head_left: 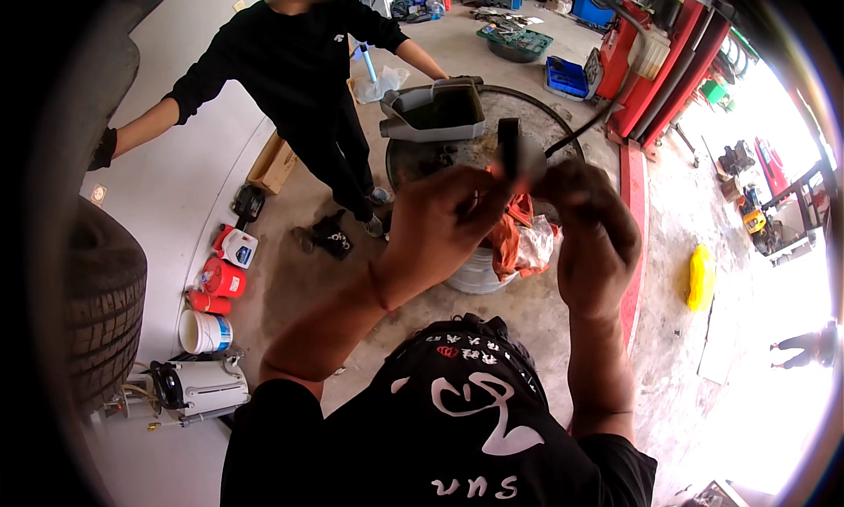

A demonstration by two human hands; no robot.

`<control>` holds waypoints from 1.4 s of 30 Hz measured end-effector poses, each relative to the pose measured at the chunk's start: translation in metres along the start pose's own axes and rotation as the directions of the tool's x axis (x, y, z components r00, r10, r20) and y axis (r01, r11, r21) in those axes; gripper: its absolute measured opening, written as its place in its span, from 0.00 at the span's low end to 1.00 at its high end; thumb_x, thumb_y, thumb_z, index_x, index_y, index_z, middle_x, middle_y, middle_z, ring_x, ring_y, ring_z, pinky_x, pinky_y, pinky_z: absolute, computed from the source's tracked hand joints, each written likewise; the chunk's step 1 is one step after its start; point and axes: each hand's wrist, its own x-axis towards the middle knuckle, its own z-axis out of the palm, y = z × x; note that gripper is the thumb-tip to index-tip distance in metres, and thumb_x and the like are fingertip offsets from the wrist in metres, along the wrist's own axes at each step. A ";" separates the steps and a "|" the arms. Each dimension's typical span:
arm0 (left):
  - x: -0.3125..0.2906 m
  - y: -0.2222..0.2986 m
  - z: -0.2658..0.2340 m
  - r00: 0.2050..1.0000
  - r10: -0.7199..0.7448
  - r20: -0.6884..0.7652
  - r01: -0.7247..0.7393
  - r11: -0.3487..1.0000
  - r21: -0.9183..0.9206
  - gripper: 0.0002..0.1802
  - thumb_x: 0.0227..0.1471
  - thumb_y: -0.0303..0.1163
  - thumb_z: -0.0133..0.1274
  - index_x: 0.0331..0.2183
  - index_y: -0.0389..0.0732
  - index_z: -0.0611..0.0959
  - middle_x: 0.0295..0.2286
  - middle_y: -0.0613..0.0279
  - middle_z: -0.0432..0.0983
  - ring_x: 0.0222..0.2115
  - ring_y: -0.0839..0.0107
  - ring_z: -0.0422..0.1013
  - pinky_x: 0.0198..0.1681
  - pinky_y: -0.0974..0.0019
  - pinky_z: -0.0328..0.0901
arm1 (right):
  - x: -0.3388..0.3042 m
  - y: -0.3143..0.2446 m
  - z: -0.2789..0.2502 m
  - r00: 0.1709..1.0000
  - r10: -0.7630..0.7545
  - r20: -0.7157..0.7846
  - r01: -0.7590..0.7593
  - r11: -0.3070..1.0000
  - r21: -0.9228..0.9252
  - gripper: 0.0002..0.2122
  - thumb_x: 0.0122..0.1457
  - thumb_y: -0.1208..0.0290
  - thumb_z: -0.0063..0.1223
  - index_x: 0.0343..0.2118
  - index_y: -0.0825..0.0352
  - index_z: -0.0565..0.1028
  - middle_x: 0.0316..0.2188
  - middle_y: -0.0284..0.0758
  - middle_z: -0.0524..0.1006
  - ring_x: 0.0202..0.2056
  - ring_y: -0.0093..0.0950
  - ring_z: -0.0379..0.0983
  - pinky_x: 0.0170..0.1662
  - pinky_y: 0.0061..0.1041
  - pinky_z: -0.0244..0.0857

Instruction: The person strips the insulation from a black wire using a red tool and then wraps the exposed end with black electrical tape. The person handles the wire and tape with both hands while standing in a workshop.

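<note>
both bare hands are raised in front of the chest, close together. the left hand (444, 212) pinches a short black cylindrical part (509, 138) between thumb and fingers, the part standing up out of the grip. the right hand (591, 221) is lifted just beside it with its fingers curled inward; the fingertips are blurred, so i cannot tell whether they grasp the part as well. in this view, beyond the hands, is a broad round black basin (415, 162), and on it sits a grey cut-open plastic container (440, 135) with dark contents. below the hands, a crumpled orange cloth (505, 246) and a crumpled whitish sheet (535, 243) lie over a pale round bucket (479, 276). across the basin stands a co-worker in black clothes (286, 67), one dark-gloved hand (464, 80) at the far side of the container, the other arm stretched out toward the left. at the far left is a black treaded tyre (105, 318); near it, along the wall, are a white bucket (201, 333), a red round canister (223, 278) and a brown cardboard box (273, 165). a tall red metal post (664, 72) rises at the upper right.
</note>
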 end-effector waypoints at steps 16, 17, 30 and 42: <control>0.007 0.003 -0.015 0.851 0.518 0.085 -0.496 0.742 0.452 0.11 0.48 0.23 0.61 0.36 0.37 0.79 0.22 0.60 0.70 0.21 0.62 0.72 0.21 0.64 0.64 | -0.005 -0.034 -0.008 0.952 0.292 0.086 -0.166 0.735 -0.657 0.10 0.63 0.67 0.56 0.39 0.71 0.78 0.31 0.39 0.77 0.29 0.28 0.74 0.35 0.26 0.68; 0.004 -0.002 -0.009 0.826 0.556 0.093 -0.524 0.698 0.488 0.13 0.46 0.22 0.61 0.37 0.37 0.78 0.21 0.61 0.68 0.19 0.64 0.69 0.20 0.63 0.63 | -0.010 -0.035 -0.009 0.945 0.313 0.092 -0.215 0.809 -0.547 0.16 0.66 0.64 0.52 0.45 0.74 0.76 0.32 0.38 0.78 0.28 0.23 0.74 0.33 0.24 0.68; -0.010 0.019 -0.016 0.980 -0.010 0.197 0.093 0.904 -0.417 0.04 0.55 0.20 0.55 0.35 0.36 0.76 0.24 0.74 0.69 0.25 0.88 0.63 0.27 0.78 0.61 | -0.009 -0.008 -0.011 0.982 -0.153 0.109 0.188 0.810 -0.555 0.14 0.55 0.71 0.68 0.36 0.71 0.72 0.36 0.36 0.73 0.37 0.21 0.71 0.42 0.21 0.67; -0.008 0.030 -0.013 0.990 0.082 0.114 -0.058 0.978 -0.202 0.07 0.54 0.25 0.60 0.32 0.37 0.77 0.22 0.61 0.76 0.25 0.84 0.73 0.26 0.72 0.66 | 0.023 -0.014 0.013 0.947 0.319 0.033 -0.320 0.945 0.065 0.12 0.61 0.74 0.59 0.46 0.72 0.73 0.42 0.33 0.76 0.42 0.21 0.73 0.44 0.20 0.67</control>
